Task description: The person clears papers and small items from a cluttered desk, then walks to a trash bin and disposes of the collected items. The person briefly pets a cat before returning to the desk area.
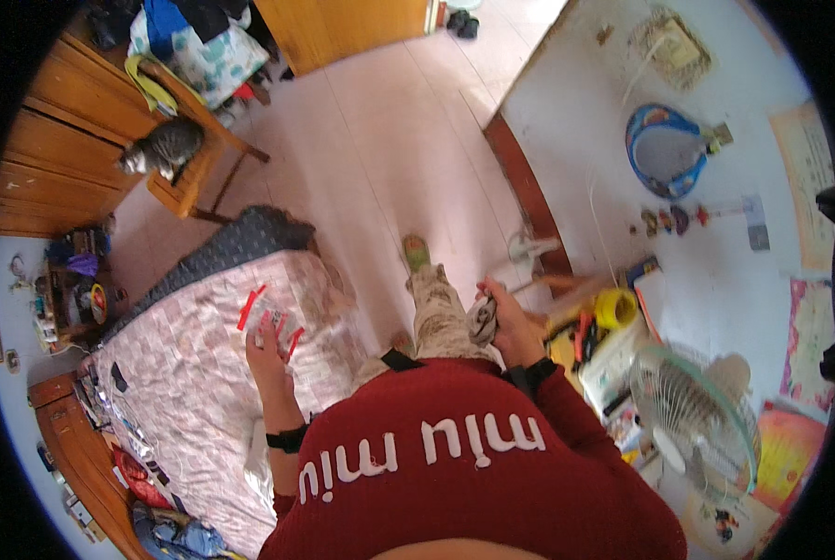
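Out to the left, my left hand [267, 348] grips a small clear plastic packet [277, 323] with red edges and red print, held above the bed [200, 392]. My right hand [507, 323], at about waist height on the other side, is closed around a crumpled grey cloth-like item [484, 320]; its exact kind is hard to tell. Dark bands circle both wrists. Below me, one leg in pale patterned trousers [440, 315] reaches forward, with a green slipper [415, 253] on the tiled floor [361, 140].
A tabby cat [169, 143] sits on a wooden chair [197, 175] near the wardrobe [74, 133]. An electric fan [690, 413] and a yellow tape roll [615, 308] stand on a cluttered surface to my right. Ahead is a wooden door [347, 31]; a blue-rimmed cap or visor [641, 126] hangs on the wall.
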Available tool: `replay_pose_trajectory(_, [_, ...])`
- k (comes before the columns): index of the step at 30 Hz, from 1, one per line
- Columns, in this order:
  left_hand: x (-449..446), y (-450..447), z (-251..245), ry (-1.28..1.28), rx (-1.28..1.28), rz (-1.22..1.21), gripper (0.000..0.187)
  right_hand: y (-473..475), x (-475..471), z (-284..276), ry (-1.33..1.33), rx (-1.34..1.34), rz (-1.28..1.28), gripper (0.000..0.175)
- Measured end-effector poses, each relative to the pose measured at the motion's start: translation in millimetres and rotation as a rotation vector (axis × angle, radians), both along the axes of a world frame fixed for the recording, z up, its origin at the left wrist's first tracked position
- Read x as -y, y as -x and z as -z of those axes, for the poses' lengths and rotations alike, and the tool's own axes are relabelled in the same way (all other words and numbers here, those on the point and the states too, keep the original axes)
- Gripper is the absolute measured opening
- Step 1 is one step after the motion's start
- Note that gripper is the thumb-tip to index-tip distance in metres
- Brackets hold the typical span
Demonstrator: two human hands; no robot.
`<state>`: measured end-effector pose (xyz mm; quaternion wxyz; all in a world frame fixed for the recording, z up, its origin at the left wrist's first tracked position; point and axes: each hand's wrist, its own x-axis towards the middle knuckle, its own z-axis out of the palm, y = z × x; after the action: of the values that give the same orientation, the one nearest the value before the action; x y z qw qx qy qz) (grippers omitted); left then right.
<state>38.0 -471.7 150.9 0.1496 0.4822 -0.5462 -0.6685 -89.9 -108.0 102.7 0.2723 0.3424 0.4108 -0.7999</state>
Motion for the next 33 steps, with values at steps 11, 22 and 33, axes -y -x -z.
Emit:
replay_pose_trajectory(11, [40.9,243.8,-48.3,0.091,-0.103,0.011,0.025,240.4,46.8,-24.0,0.186,0.037,0.214,0.047])
replay_pose_trajectory(22, [127.0,335.6,-27.4,0.059,-0.078,-0.083,0.034,449.5,137.6,-2.8,0.426,-0.076,0.062,0.023])
replay_pose_trajectory(33, [246.7,496.3,-22.7,0.103,-0.039,-0.085,0.038,636.6,264.5,0.5,-0.284,-0.487,-0.271,0.028])
